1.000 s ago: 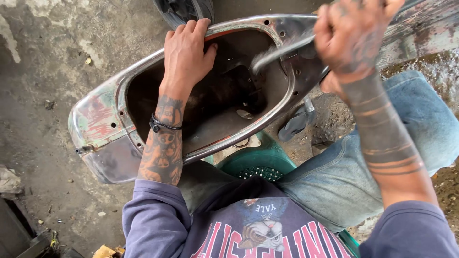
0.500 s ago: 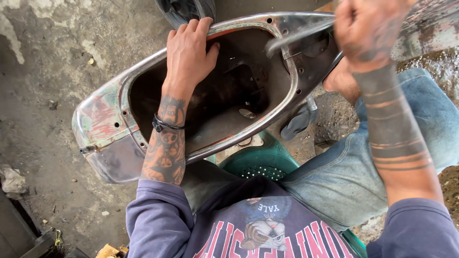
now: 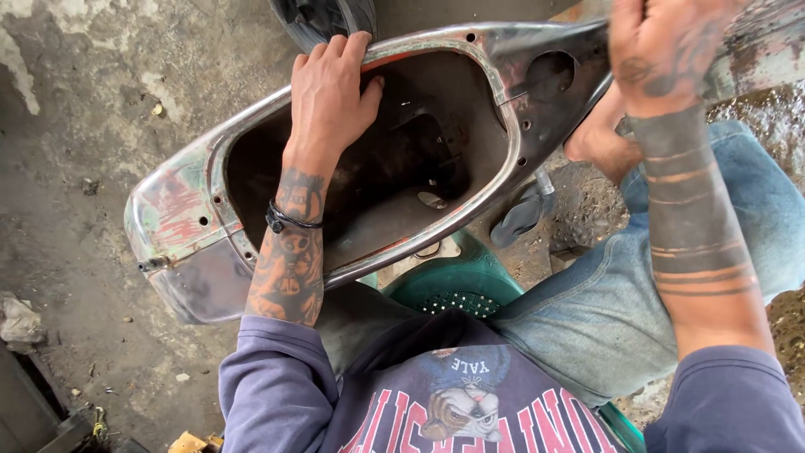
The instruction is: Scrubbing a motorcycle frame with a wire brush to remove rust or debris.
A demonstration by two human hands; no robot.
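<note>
A bare metal scooter body shell (image 3: 180, 243), worn and with patches of old paint, lies across my lap with its hollow side up. My left hand (image 3: 331, 96) lies over the shell's far rim, fingers hooked on the edge, holding it steady. My right hand (image 3: 662, 50) is raised at the top right above the shell's narrow end and is closed in a fist. The grey metal tool it held in the earlier frames is almost hidden by the fist. Round holes (image 3: 549, 75) pierce the shell beside that hand.
A green plastic stool (image 3: 457, 289) shows under me. My knee in blue jeans (image 3: 738, 193) is at the right, with a dark sandal (image 3: 520, 214) on the dirt below the shell. A black tyre (image 3: 327, 17) stands at the top, and crumpled rubbish (image 3: 17, 319) lies on the concrete at the left.
My right fist with the tool has swung to the right and up, toward the shell's narrow end. The left hand has stayed on the rim.
</note>
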